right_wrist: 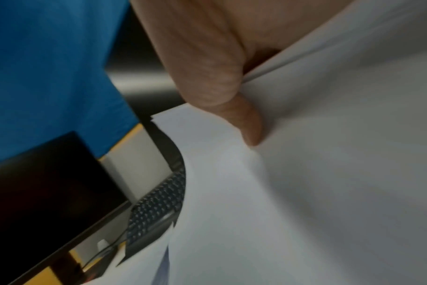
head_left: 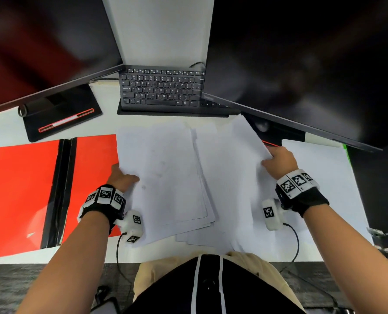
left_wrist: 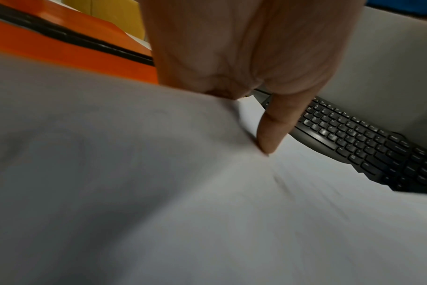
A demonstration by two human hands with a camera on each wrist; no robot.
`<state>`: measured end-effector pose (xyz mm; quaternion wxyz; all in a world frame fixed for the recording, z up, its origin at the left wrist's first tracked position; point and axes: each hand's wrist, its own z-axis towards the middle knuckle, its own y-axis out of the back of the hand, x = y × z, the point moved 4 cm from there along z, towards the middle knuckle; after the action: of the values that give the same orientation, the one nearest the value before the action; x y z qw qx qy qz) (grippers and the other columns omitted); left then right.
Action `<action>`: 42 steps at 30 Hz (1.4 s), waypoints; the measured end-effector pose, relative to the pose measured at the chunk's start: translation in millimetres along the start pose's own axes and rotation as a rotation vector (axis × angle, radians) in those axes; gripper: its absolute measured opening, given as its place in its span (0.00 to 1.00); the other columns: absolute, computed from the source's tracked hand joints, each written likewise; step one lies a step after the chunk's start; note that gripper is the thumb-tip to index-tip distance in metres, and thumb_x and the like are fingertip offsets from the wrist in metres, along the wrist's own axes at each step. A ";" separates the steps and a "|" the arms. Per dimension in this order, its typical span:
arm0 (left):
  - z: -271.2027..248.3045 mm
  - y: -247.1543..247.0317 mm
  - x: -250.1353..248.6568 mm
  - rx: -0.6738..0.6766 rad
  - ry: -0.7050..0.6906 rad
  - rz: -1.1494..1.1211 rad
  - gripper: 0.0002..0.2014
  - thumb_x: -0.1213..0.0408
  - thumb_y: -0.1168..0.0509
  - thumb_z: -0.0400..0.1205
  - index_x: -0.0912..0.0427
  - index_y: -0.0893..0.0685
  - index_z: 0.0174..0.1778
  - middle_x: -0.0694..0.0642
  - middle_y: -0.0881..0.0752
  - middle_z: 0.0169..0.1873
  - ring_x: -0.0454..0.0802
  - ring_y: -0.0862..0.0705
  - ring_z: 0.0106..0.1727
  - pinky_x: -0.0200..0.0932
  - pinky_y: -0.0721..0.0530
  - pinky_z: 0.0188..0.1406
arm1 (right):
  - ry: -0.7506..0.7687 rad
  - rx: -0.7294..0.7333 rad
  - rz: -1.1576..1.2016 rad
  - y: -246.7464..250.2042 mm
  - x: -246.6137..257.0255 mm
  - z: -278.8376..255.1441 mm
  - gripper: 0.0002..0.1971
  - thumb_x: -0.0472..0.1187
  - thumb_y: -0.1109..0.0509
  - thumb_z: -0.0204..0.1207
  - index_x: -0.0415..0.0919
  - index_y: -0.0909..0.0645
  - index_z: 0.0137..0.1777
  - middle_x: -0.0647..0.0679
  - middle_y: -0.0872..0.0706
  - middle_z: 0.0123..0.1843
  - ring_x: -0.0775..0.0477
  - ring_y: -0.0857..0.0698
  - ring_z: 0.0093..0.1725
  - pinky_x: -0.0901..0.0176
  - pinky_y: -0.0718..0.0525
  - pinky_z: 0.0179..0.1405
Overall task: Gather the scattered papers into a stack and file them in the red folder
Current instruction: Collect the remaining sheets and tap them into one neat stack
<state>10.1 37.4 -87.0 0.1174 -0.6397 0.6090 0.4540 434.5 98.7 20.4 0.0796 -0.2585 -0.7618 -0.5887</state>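
Several white papers lie mid-desk in two overlapping, fanned piles: a left pile (head_left: 163, 173) and a right pile (head_left: 229, 159). My left hand (head_left: 122, 177) grips the left pile's left edge, with the thumb (left_wrist: 268, 133) on top of the sheets (left_wrist: 207, 192) and the fingers hidden beneath. My right hand (head_left: 279, 159) pinches the right pile's right edge, thumb (right_wrist: 250, 127) on the paper (right_wrist: 329, 173) and fingers under it. The red folder (head_left: 18, 189) lies open to the left with its black spine (head_left: 61, 193) showing, and the left pile overlaps its right flap. Another white sheet (head_left: 319, 177) lies flat at the right.
A black keyboard (head_left: 161, 89) sits just behind the papers. Two dark monitors overhang the desk at left (head_left: 41, 46) and right (head_left: 301, 64). The left monitor's base (head_left: 61, 116) stands behind the folder. The desk's front edge (head_left: 29, 260) is close to my body.
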 end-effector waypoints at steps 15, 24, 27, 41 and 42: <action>-17.3 1.6 -3.0 0.039 -0.038 -0.056 0.32 0.64 0.31 0.78 0.63 0.35 0.76 0.63 0.21 0.67 0.60 0.21 0.66 0.55 0.24 0.67 | 0.450 -0.441 0.543 135.3 122.8 -9.8 0.17 0.28 0.41 0.62 0.52 0.25 0.23 0.62 0.25 0.18 0.62 0.32 0.22 0.69 0.34 0.24; -21.8 9.0 -0.4 0.175 0.153 -0.458 0.36 0.33 0.61 0.82 0.55 0.21 0.67 0.59 0.15 0.58 0.59 0.17 0.59 0.53 0.22 0.56 | 0.168 0.004 0.540 5.0 141.2 24.2 0.09 0.25 0.32 0.70 0.36 0.14 0.46 0.44 0.17 0.42 0.50 0.20 0.42 0.60 0.24 0.37; -22.6 8.5 -0.1 0.192 0.169 -0.500 0.37 0.33 0.59 0.81 0.56 0.24 0.71 0.58 0.17 0.62 0.58 0.19 0.62 0.52 0.24 0.59 | 0.094 0.190 0.373 -63.0 128.7 20.8 0.06 0.28 0.32 0.71 0.33 0.15 0.46 0.42 0.19 0.44 0.47 0.21 0.46 0.59 0.26 0.44; -23.0 1.1 -12.0 0.089 0.088 -0.207 0.36 0.47 0.27 0.72 0.63 0.28 0.71 0.54 0.20 0.65 0.55 0.21 0.63 0.54 0.26 0.69 | -0.077 0.502 0.441 -127.0 110.8 -12.2 0.51 0.54 0.30 0.76 0.40 0.64 0.84 0.45 0.55 0.86 0.45 0.48 0.85 0.53 0.46 0.83; -21.7 -0.6 -11.1 0.091 0.074 -0.206 0.37 0.47 0.26 0.69 0.62 0.28 0.70 0.53 0.19 0.64 0.55 0.20 0.62 0.54 0.25 0.69 | -0.041 0.555 0.461 -131.3 114.5 -20.1 0.51 0.54 0.30 0.76 0.41 0.64 0.84 0.47 0.56 0.86 0.46 0.49 0.85 0.54 0.46 0.82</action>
<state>21.8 29.7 -67.1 0.1698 -0.7091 0.5641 0.3876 269.1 91.5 -37.4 0.2623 -0.4039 -0.8156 -0.3208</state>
